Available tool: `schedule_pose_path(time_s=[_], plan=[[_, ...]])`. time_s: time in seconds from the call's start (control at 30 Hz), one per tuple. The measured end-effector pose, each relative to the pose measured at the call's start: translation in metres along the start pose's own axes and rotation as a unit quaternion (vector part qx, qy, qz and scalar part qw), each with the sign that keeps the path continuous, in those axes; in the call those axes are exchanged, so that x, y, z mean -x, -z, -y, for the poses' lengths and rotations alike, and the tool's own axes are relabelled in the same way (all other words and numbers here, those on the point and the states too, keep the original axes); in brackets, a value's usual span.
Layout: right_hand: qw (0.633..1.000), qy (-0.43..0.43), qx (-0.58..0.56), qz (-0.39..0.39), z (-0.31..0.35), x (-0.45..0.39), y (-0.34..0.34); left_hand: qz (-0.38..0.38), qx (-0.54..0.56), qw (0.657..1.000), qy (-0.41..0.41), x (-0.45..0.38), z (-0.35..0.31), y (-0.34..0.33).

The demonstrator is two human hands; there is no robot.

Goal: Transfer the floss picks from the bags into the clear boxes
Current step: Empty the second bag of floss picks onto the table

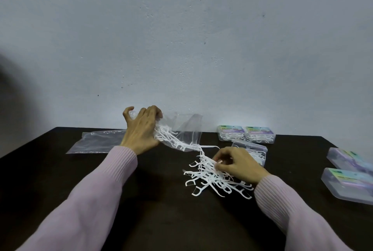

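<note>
My left hand (141, 129) grips the closed end of a clear plastic bag (185, 127) and holds it tilted above the dark table (60, 170). White floss picks (173, 139) spill from its mouth. A loose pile of floss picks (212, 178) lies on the table below. My right hand (236, 163) rests at the pile's right side and pinches a pick between thumb and fingers. An open clear box (254, 149) holding some picks sits just behind that hand, partly hidden.
A flat empty bag (94, 141) lies at the back left. Two closed boxes with picks (246, 133) stand at the back by the wall. Two more clear boxes (349, 174) sit at the right edge. A grey wall rises behind the table.
</note>
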State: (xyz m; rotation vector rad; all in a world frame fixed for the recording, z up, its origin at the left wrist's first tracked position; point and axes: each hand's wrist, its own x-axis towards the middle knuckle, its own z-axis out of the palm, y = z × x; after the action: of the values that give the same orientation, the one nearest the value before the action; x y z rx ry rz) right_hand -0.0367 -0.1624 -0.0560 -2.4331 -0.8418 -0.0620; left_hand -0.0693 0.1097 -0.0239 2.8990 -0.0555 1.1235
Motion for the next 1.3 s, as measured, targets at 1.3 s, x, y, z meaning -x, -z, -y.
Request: schedule_pose_path(time_s=[1.3], plan=[[0.982, -0.045, -0.168, -0.079, 0.006, 0.003, 0.003, -0.041, 0.068, 0.993, 0.091, -0.001, 0.005, 0.005]])
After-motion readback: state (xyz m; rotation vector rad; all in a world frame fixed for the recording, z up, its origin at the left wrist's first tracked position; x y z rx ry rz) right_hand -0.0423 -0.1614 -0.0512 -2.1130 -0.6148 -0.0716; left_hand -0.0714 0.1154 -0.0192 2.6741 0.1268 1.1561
